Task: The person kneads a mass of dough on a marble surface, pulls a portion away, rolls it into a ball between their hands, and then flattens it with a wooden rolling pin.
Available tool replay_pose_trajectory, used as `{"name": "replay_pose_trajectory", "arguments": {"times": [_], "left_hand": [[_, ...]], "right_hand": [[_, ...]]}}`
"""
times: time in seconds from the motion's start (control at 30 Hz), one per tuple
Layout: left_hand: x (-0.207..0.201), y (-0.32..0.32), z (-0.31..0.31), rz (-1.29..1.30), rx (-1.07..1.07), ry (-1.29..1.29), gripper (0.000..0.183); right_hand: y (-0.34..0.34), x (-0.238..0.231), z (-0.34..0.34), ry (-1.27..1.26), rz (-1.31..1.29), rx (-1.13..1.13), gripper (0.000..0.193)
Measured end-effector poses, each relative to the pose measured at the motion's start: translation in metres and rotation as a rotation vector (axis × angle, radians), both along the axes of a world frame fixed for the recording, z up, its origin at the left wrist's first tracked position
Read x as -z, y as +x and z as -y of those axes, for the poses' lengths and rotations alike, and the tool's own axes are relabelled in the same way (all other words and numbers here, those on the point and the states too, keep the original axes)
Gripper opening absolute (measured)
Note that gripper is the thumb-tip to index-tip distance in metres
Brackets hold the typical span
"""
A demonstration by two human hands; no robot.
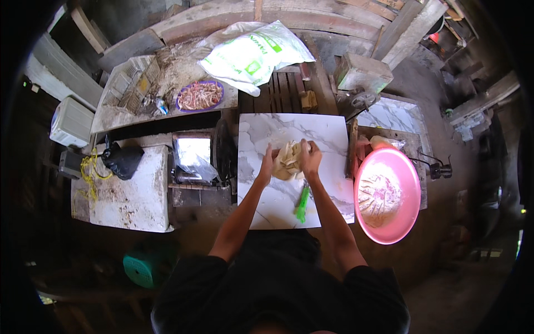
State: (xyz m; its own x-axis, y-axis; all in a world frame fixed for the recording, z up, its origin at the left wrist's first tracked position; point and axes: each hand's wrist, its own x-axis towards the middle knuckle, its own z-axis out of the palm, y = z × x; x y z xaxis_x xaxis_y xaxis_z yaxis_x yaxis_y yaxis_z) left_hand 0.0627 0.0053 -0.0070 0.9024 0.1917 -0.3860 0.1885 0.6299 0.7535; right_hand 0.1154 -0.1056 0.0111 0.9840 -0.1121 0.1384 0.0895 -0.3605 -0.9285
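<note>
pale dough strips (289,160) heaped mid-way on the marble slab (261,206), cupped between left hand (267,165) and right hand (310,157), both grasping. likely risk: loose strips slipping out sideways, or a forearm nudging the green tool (302,203) off the slab's near edge.

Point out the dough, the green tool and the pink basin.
dough (288,161), head view, its pale middle between the hands.
green tool (302,203), head view, mid-handle.
pink basin (414,183), head view, right rim.

Left hand (267,164): forearm extended forward, palm turned inward, fingers curled. Right hand (310,157): forearm extended, palm inward, fingers bent downward. Both hands close together, facing one another, elbows apart.
</note>
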Motion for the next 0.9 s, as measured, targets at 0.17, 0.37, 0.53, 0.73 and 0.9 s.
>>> {"name": "replay_pose_trajectory", "arguments": {"times": [0.17,0.37,0.53,0.73,0.9], "left_hand": [[0.013,-0.012,0.003,0.19,-0.152,0.905,0.045],[0.001,-0.02,-0.003,0.003,-0.048,0.94,0.05],[-0.011,-0.018,0.0,-0.051,0.002,1.073,0.038],[-0.022,-0.028,0.012,-0.416,0.049,1.272,0.037],[-0.03,-0.027,0.008,-0.482,0.002,1.213,0.039]], "right_hand": [[-0.014,0.03,0.009,-0.192,0.132,-0.277,0.029],[-0.058,0.022,-0.003,-0.415,0.212,-0.411,0.037],[-0.058,0.033,-0.007,-0.317,0.196,-0.336,0.027],[-0.077,0.035,-0.006,-0.39,0.075,-0.292,0.016],[-0.086,0.032,-0.009,-0.457,0.143,-0.209,0.012]]}}
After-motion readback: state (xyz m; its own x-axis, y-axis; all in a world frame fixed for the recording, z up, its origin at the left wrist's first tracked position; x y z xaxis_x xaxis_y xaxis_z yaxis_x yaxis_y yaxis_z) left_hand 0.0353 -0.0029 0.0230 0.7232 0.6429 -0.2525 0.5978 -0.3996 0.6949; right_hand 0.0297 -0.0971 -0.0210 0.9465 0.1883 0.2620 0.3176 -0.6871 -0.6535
